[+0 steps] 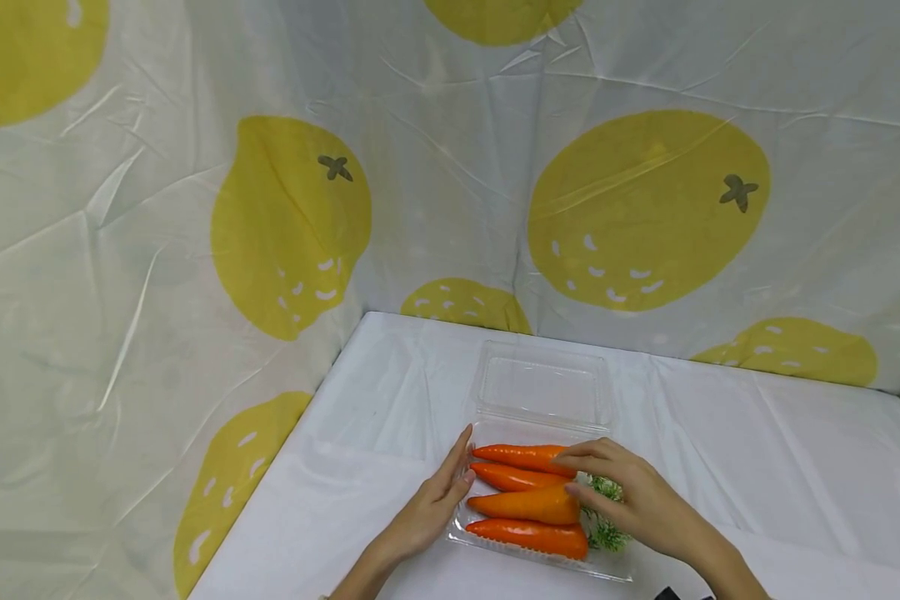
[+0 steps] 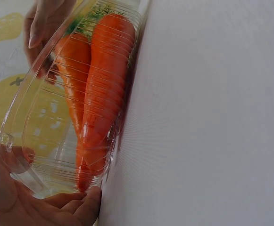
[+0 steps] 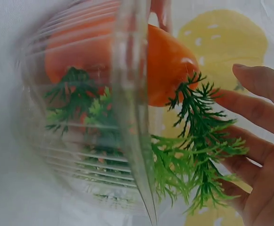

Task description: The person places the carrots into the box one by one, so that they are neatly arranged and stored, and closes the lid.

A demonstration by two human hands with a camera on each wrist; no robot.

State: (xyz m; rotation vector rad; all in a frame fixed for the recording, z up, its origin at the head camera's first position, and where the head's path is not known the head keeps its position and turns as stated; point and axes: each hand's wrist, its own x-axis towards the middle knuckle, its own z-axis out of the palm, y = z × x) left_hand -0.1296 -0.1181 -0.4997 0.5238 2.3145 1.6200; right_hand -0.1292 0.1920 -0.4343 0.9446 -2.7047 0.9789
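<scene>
Several orange carrots [image 1: 525, 531] lie side by side in a clear plastic container [image 1: 613, 575], their tips to the left. Feathery green tops [image 3: 198, 136] bunch at the right end, some above the rim. My left hand [image 1: 429, 508] holds the container's left end, the thumb over the rim and the other fingers along the outside. Over the thick ends of the carrots, my right hand [image 1: 630, 492] reaches in from the right with its fingers loosely spread. In the right wrist view its fingers [image 3: 250, 113] lie behind the greens; whether they touch a carrot is unclear.
The container's clear lid [image 1: 543, 387] is folded back flat on the white table [image 1: 757, 467] behind it. Cloth with yellow lemons [image 1: 648, 208] hangs at the table's back and left. A small dark object [image 1: 667, 594] shows at the bottom edge.
</scene>
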